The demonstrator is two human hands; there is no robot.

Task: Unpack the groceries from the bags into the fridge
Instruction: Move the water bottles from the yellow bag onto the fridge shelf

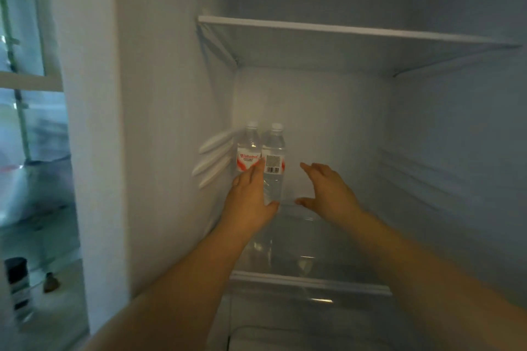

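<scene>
Two clear water bottles with white caps and red-and-white labels stand upright side by side at the back left of a glass fridge shelf [310,281]. The left bottle [249,148] is close to the fridge's left wall. My left hand [251,199] wraps around the lower part of the right bottle [273,157], thumb at its base and fingers between the two bottles. My right hand [328,194] hovers to the right of that bottle with spread fingers, holding nothing and apart from it.
A white-edged upper shelf [342,30] spans the fridge above the hands. White rail ribs [214,159] stick out from the left wall beside the bottles. Outside, at the lower left, stands a dark-capped container [18,285].
</scene>
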